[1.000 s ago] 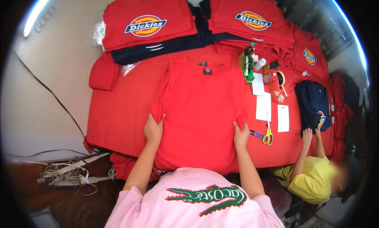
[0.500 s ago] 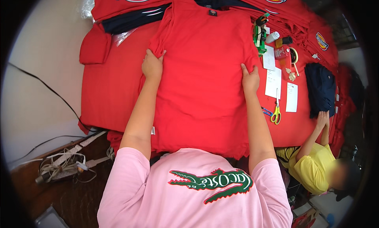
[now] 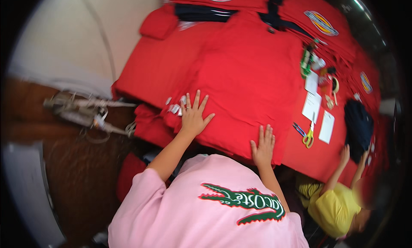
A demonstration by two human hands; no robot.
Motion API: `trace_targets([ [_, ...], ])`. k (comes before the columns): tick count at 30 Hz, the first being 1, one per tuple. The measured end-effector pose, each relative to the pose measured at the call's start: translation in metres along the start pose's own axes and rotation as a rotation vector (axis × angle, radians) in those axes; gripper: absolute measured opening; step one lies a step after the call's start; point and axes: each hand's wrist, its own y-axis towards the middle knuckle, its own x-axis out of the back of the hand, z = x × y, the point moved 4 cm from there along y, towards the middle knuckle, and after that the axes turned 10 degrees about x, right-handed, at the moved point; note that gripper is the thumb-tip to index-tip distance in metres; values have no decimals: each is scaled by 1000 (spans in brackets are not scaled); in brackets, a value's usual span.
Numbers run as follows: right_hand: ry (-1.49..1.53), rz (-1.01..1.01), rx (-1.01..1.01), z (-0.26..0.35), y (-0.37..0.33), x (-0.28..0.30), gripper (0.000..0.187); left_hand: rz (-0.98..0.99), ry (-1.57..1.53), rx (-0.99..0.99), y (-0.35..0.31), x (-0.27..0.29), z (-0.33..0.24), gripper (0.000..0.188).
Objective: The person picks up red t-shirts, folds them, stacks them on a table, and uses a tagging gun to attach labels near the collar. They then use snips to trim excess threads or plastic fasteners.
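A red shirt point(image 3: 251, 72) lies spread out in front of me, its dark neck label at the far end. My left hand point(image 3: 195, 118) rests flat on its near left part, fingers spread, next to several small white tags point(image 3: 174, 108) at the side edge. Flat on the near right part lies my right hand point(image 3: 263, 146), its fingers stretched out. Neither hand grips anything. Beneath the shirt, more red cloth shows along the near edge.
Scissors with yellow handles point(image 3: 308, 139), a blue cutter point(image 3: 299, 128), paper slips point(image 3: 312, 106) and a tape roll point(image 3: 335, 84) lie to the right. Folded red garments point(image 3: 315, 16) fill the back. A co-worker in yellow point(image 3: 337, 209) handles dark cloth point(image 3: 357, 127). Cables point(image 3: 81, 113) lie at left.
Both hands have let go of the shirt's sides and moved nearer to me, now flat on its near part. The view has turned and shifted, showing more floor at left.
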Motion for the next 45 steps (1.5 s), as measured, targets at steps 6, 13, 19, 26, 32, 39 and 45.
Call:
trace_targets([
  [6,-68,-61,99,-3,-9,-5,77,-107,54,137,-54,2,45,77],
  [13,-194,-184,174,-3,-21,-18,70,246,-161,258,-298,-24,60,75],
  [19,-204,-208,206,-2,-25,-18,67,528,-156,947,-529,-63,157,71],
  [26,-181,-201,199,-1,-21,-28,63,793,-222,1377,-626,-95,220,67],
  [32,-45,-212,114,-11,-43,-36,69,935,-215,1043,-509,-83,203,53],
  [39,-103,17,105,-17,-152,16,76,775,-582,556,-369,-79,164,54],
  [45,223,-233,-244,-89,-236,23,15,523,-686,404,-254,-31,104,41],
])
